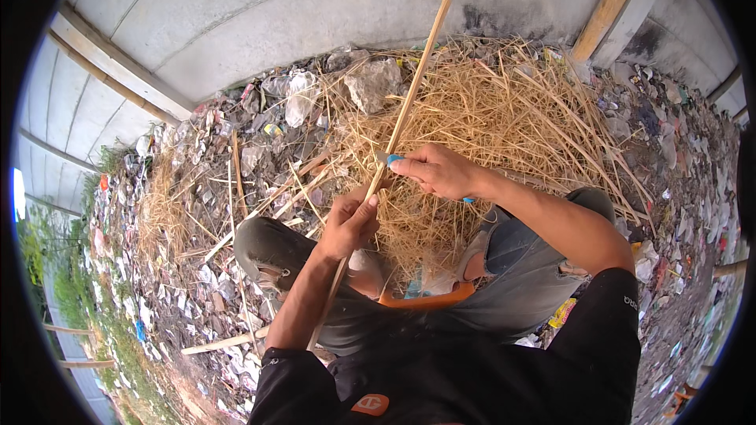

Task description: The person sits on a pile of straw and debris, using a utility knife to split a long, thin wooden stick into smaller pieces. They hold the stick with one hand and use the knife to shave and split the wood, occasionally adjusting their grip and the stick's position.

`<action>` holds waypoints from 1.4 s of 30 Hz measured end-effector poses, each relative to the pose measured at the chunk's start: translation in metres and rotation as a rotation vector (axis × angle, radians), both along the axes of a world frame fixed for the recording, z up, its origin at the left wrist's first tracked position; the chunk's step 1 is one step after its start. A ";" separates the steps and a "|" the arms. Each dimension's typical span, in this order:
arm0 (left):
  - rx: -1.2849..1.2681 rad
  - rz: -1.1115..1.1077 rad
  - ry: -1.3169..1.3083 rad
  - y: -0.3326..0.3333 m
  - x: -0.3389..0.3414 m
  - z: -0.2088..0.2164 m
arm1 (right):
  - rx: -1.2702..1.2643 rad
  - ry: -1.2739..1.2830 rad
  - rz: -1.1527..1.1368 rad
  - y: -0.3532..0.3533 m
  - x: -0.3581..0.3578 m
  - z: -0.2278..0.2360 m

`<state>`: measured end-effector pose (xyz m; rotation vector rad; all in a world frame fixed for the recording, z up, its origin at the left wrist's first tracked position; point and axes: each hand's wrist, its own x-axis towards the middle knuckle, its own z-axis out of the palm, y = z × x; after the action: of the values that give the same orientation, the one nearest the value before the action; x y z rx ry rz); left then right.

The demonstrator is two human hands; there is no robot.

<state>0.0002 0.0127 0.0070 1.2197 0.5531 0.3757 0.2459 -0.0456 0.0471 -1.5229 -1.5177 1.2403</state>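
Observation:
A long, pale bamboo strip [420, 71] slants from beside my left forearm up toward the grey wall. My left hand [352, 220] is closed around it at about its middle, thumb along the strip. My right hand [438, 172] grips a blue-handled cutter knife [394, 160], most of its handle hidden in my fist. Its short blade meets the strip just above my left hand. Below and beyond the hands lies a heap of straw-coloured shavings [488, 110], spread between my feet and up to the wall.
A grey concrete wall [331, 0] runs across the far side, with a wooden post [610, 4] against it. A pale rock [372, 85] sits by the shavings. Litter covers the ground on both sides; loose strips [224, 341] lie at left. An orange seat edge [425, 297] shows between my legs.

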 end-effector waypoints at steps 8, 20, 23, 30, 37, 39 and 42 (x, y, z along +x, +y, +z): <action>0.082 -0.018 0.082 -0.006 0.005 0.003 | 0.238 -0.262 -0.170 -0.004 0.002 0.009; 0.378 -0.072 0.025 0.000 0.002 -0.032 | 0.222 -0.032 0.322 -0.012 -0.016 0.007; 0.277 0.003 -0.020 -0.004 0.012 -0.032 | 0.179 0.051 0.444 -0.025 -0.026 0.015; -0.117 -0.022 -0.016 0.004 0.001 -0.015 | 0.340 -0.322 0.088 -0.020 -0.001 -0.002; -0.162 -0.027 -0.070 -0.002 0.003 -0.008 | 0.210 -0.497 -0.190 -0.014 0.017 0.025; -0.156 -0.020 -0.066 -0.003 0.005 -0.009 | 0.243 -0.555 -0.254 -0.009 0.022 0.024; -0.122 -0.008 -0.053 -0.004 0.005 -0.006 | 0.273 -0.574 -0.334 -0.003 0.019 0.020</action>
<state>0.0054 0.0085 0.0011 1.0912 0.5185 0.3616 0.2650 -0.0485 0.0676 -1.9362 -1.5988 0.3977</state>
